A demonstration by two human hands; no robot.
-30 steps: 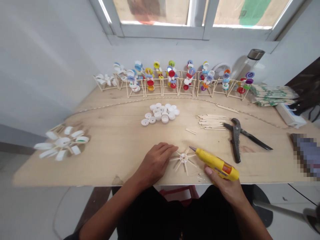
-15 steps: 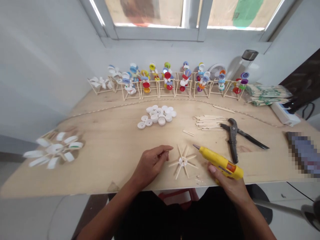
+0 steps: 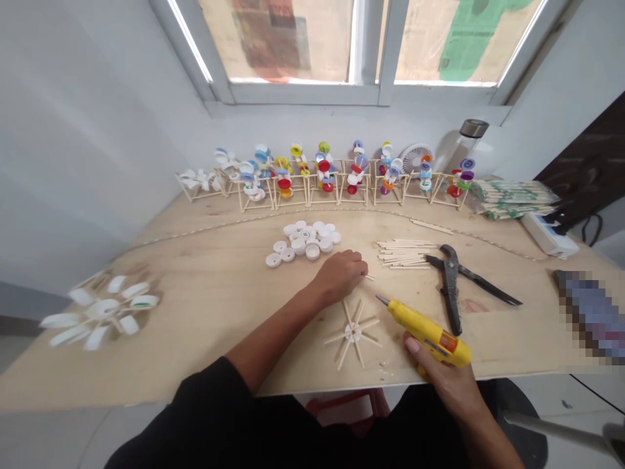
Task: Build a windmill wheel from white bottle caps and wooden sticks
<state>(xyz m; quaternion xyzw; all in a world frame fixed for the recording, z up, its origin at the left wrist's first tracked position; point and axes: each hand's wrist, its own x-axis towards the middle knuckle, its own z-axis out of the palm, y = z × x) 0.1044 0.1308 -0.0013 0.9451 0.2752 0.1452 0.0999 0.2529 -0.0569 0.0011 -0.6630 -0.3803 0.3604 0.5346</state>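
Note:
My right hand [image 3: 442,378] is wrapped round a yellow hot glue gun [image 3: 430,331], its nozzle pointing left. My left hand [image 3: 342,277] reaches forward with curled fingers, closed on a short wooden stick [image 3: 370,278] whose end shows past the fingertips. Between my hands, flat on the table, lies a star of short sticks [image 3: 353,332] radiating from a small white centre. Just beyond my left hand is a cluster of white bottle caps [image 3: 312,251]. A bundle of loose wooden sticks [image 3: 405,253] lies to the right of it.
Black-handled pliers [image 3: 450,286] lie beside the loose sticks. A white cap wheel [image 3: 105,309] is at the left. Along the back stand several stick frames with coloured caps [image 3: 323,179], a small fan [image 3: 416,158], a bottle [image 3: 466,146], packed sticks [image 3: 512,197] and a power strip [image 3: 549,236].
My left hand has moved forward and right, from beside the stick star to the short stick beyond it, and its fingers have closed there. My right hand still holds the glue gun.

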